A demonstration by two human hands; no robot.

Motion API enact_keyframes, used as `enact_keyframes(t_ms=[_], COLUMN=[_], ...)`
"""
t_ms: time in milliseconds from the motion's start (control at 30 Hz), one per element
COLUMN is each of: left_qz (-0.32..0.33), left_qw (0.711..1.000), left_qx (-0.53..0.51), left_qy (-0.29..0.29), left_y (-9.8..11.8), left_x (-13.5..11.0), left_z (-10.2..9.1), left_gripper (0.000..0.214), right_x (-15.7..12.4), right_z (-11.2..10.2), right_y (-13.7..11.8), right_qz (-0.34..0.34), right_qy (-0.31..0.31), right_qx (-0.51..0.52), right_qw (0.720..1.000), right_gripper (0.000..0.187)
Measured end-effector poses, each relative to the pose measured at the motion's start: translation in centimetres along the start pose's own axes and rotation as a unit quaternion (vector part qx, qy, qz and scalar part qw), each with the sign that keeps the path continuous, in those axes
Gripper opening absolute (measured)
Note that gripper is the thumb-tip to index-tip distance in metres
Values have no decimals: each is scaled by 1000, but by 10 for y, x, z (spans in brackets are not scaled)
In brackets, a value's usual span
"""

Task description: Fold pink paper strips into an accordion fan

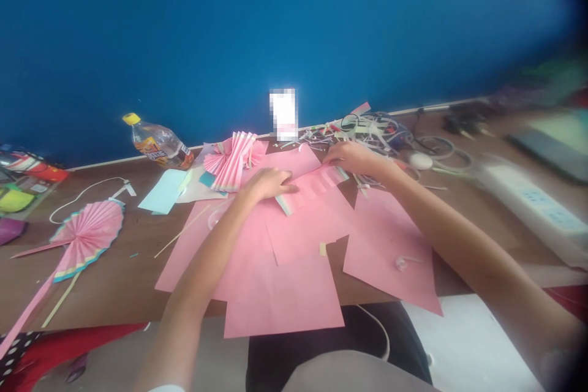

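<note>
A pleated strip of pink paper (316, 187) with pale and bluish ends lies over several flat pink sheets (285, 294). At its upper left edge, my left hand (271, 184) is closed on the paper, the fingertips partly hidden. My right hand (346, 156) pinches the same strip near its upper right edge. Behind my left hand rests a pink accordion-folded paper piece (234, 159). Further left lies a pink paper fan (92, 233) with a blue and cream border, a thin stick (59, 300) beneath it.
A yellow-capped plastic bottle (160, 144) leans by the blue wall. Light blue paper (163, 191) lies near it. Paper scraps (376, 128) and cables (454, 156) crowd the back right. A white power strip (537, 202) lies at right. A small bright pixelated rectangle (283, 113) stands against the wall.
</note>
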State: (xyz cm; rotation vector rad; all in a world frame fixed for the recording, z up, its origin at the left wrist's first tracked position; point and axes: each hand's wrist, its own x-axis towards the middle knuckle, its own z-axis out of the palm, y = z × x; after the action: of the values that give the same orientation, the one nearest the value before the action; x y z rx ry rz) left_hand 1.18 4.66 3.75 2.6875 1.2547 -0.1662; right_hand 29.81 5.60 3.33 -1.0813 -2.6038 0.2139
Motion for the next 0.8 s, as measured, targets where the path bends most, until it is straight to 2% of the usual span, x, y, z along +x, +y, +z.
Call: enact_keyframes(t_ms=[167,233,400,500,600,800], left_qz=[21,29,-10,-20,-4,48], left_qw=[992,990,998,999,1000,995], left_qx=[-77,-90,-48,-25,-6,-20], left_qy=[-96,-109,-50,-1,27,81], left_y=[-8,-11,-15,-18,-17,-4], left_x=[-2,-4,-8,-10,-8,4], left_z=[-13,-17,-23,-23,-18,-3], left_gripper=[30,20,8,16,24,15], right_x=[0,-1,-2,-3,-2,1], right_z=[3,4,6,7,9,15], right_y=[7,8,5,4,2,-3], right_qz=[-3,-4,-3,-9,-14,-24], right_qy=[3,3,18,19,22,23], right_qx=[10,11,-4,-28,-55,-71], right_qw=[1000,1000,1000,999,998,997], right_gripper=[32,32,34,34,33,29])
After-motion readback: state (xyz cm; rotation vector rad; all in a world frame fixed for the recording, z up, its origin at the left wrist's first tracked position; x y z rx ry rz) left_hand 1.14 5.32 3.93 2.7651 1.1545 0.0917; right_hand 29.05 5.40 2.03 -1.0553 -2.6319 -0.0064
